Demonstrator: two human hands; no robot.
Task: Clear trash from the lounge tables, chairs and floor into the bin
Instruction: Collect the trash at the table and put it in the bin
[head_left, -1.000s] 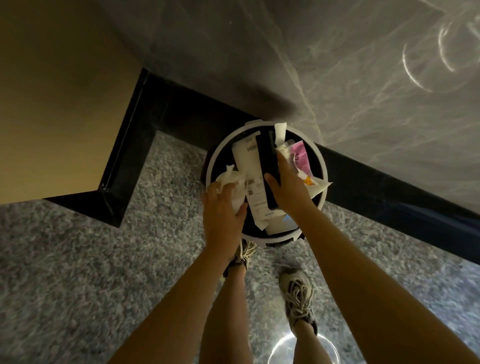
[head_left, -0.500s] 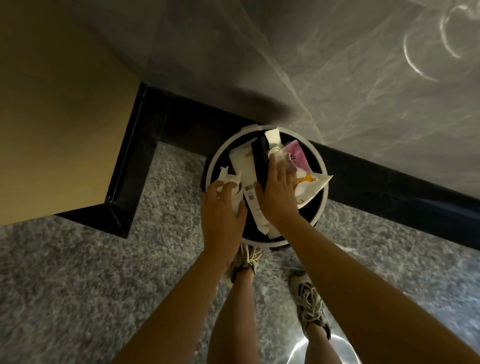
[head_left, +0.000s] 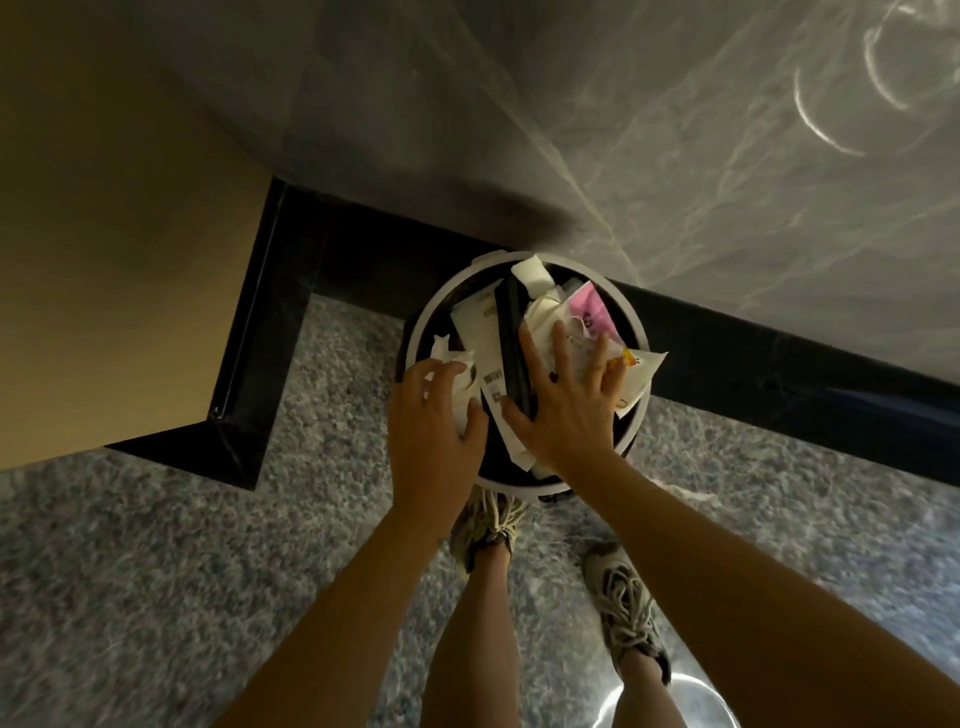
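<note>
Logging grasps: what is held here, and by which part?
Left hand grips crumpled white paper by its near end; right hand only presses trash flat.

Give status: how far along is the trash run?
Done: the bin is heaped with wrappers and paper. In hand: left hand grips a crumpled tissue over the bin; right hand presses flat on them. Left: drop the tissue; tables and chairs are out of view.

A polished indoor lounge or lobby corner: behind the round white-rimmed bin (head_left: 422, 325) rises a grey veined, marble-look wall (head_left: 675, 156) with glossy black skirting (head_left: 779, 364), a tan panel (head_left: 104, 260) to its left, and speckled grey floor (head_left: 156, 571) under it.
</note>
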